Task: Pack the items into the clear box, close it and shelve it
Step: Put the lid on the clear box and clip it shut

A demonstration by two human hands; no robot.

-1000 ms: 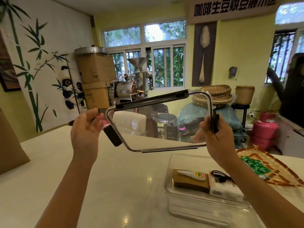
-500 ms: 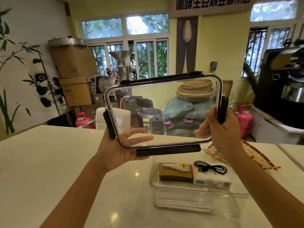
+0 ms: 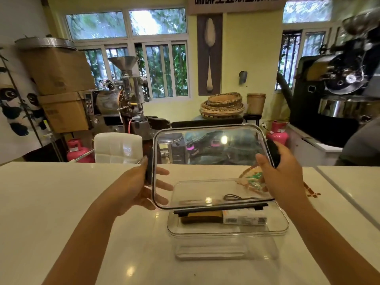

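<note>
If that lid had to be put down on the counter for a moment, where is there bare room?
Free: the wide white counter left of the clear box, beyond the left hand, and the strip in front of the box. Crowded: right of the box, where the woven tray lies behind the right hand.

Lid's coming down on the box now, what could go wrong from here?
The lid is tilted, its near edge low over the clear box, so it may seat crooked. The black cable lies on top of the packed items and might get pinched under the rim. Both hands, left hand and right hand, grip the side latches, so fingers could get caught.
</note>
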